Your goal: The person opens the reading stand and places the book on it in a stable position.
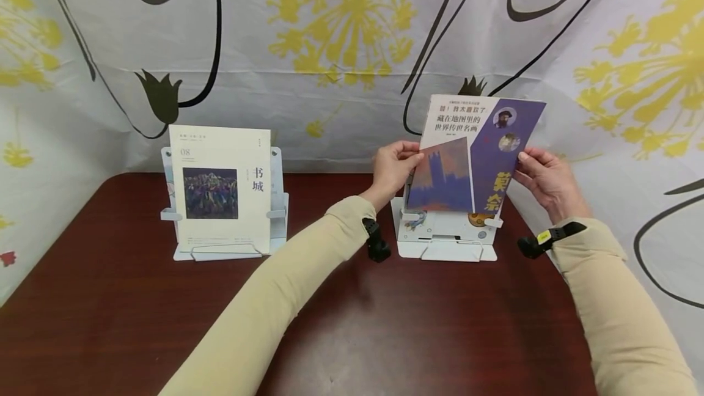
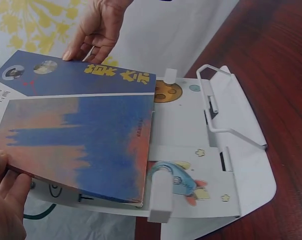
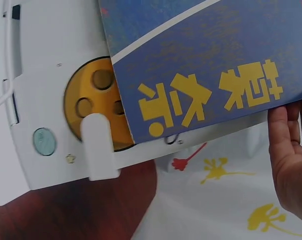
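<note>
Both hands hold a blue and white book point(image 1: 443, 170) with yellow characters and a painted tower on its cover. In the head view my left hand point(image 1: 393, 170) pinches its left edge, thumb in front. The right hand point(image 1: 550, 181) grips the opposite edge between thumb and fingers. Tilted a little to the right, the book is in front of a white book stand point(image 1: 456, 234) printed with a rocket and a planet. Its lower edge is above the stand's wire holder point(image 2: 211, 102), as the left wrist view shows. One side clip point(image 3: 98, 147) is close to the book's lower corner.
On the left, a second book stand point(image 1: 279, 225) bears a cream book point(image 1: 220, 234) with a dark picture. Both stands are on a dark red wooden table point(image 1: 341, 335). A patterned cloth point(image 1: 330, 121) hangs behind and beside the table.
</note>
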`<move>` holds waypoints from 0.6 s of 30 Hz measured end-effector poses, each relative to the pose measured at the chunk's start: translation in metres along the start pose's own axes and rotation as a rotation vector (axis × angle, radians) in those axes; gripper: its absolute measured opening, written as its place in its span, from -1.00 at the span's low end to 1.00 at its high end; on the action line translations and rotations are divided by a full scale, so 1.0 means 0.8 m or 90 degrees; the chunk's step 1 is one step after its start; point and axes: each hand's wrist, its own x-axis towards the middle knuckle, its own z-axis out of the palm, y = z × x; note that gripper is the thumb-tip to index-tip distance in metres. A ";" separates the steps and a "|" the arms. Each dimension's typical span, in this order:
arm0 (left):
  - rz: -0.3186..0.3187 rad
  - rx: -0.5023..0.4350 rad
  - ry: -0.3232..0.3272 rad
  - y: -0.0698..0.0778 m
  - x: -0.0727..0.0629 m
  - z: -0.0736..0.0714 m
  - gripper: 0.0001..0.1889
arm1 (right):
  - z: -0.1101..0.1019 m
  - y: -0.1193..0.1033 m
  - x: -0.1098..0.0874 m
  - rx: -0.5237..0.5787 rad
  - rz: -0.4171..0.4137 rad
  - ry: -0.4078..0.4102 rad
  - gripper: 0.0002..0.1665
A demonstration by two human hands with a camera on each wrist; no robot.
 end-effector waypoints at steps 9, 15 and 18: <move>0.040 0.069 0.010 -0.016 -0.013 0.003 -0.81 | -0.011 0.020 -0.012 0.001 -0.054 0.017 -0.74; 0.046 0.082 0.007 -0.028 -0.025 0.004 -0.80 | -0.013 0.030 -0.023 -0.032 -0.075 0.044 -0.75; 0.025 0.081 0.015 -0.034 -0.030 0.003 -0.81 | -0.013 0.037 -0.027 -0.055 -0.079 0.047 -0.72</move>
